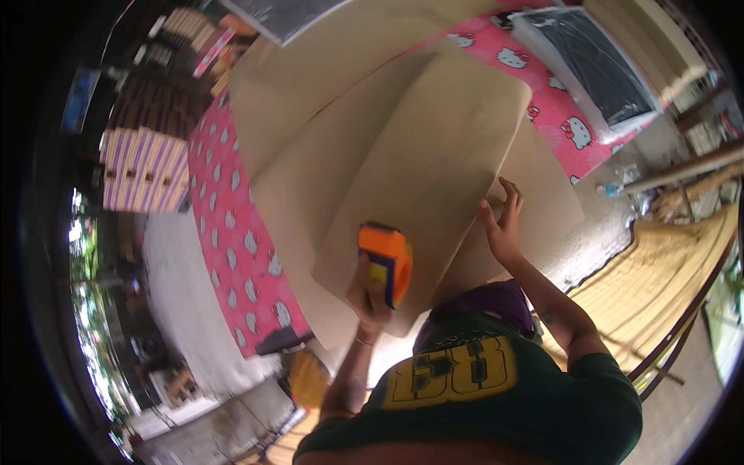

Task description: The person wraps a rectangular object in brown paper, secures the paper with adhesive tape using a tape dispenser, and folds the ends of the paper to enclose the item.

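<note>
Head view shows the left hand [367, 293] clenched around an orange tool [386, 258] over the top beige sheet [434, 178], the right hand [504, 225] open at its edge, so the loosely stacked sheet could likely slide on the pink cloth [232, 232].

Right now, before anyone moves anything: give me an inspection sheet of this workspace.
Surface: pink patterned cloth spread over a concrete floor.
Job's things: tan sheets stacked in overlapping layers on the cloth; orange hand tool over the top sheet's near edge.
Clutter: plastic bottle on the floor; black panel in a white frame at the far right.
Hands: left hand closed around the tool; right hand open, fingers spread, by the sheets' right edge.
Cables: nothing seen.
Surroundings: striped purple and cream stack on the left; slatted wooden platform on the right.
</note>
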Action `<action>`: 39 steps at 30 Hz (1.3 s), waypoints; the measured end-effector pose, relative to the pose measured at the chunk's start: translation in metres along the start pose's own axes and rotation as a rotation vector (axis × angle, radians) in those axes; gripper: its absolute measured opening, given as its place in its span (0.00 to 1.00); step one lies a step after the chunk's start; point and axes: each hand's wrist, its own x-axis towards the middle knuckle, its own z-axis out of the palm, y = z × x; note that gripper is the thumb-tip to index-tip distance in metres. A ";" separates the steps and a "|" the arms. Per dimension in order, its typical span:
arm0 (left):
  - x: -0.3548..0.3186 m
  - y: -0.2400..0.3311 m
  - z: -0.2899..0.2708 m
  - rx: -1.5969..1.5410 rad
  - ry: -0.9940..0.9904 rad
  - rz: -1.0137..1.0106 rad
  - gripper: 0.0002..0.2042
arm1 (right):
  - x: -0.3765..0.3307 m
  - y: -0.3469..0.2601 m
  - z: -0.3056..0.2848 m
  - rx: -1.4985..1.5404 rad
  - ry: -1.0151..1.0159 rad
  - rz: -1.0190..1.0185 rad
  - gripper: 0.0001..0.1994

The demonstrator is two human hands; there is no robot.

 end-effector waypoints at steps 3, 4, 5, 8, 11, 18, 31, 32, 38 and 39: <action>-0.002 -0.006 0.028 -0.077 -0.004 0.023 0.25 | -0.014 0.018 0.017 -0.153 -0.103 0.063 0.50; 0.013 -0.006 0.038 -0.081 -0.062 0.043 0.25 | -0.017 0.017 0.022 -0.209 -0.083 0.047 0.51; 0.033 -0.009 0.054 -0.085 -0.120 0.062 0.25 | -0.019 0.018 0.025 -0.267 -0.065 0.032 0.52; 0.101 -0.018 0.109 -0.184 -0.228 0.153 0.24 | -0.022 0.014 0.030 -0.323 -0.068 0.061 0.54; 0.168 -0.026 0.182 -0.297 -0.195 0.233 0.23 | -0.026 0.013 0.034 -0.341 -0.063 0.065 0.54; 0.249 -0.009 0.257 -0.259 -0.203 0.183 0.21 | -0.026 0.006 0.038 -0.350 -0.029 0.056 0.52; 0.009 -0.052 -0.033 -0.169 -0.328 0.143 0.24 | -0.027 0.016 0.037 -0.319 -0.013 0.029 0.51; -0.004 -0.044 -0.057 -0.050 -0.282 0.207 0.24 | -0.026 0.014 0.039 -0.303 -0.017 0.022 0.51; 0.000 -0.018 -0.058 -0.118 -0.216 -0.022 0.23 | -0.023 0.021 0.035 -0.344 -0.071 0.057 0.52; 0.003 -0.018 -0.058 -0.117 -0.213 -0.025 0.23 | -0.025 0.019 0.039 -0.334 -0.072 0.041 0.52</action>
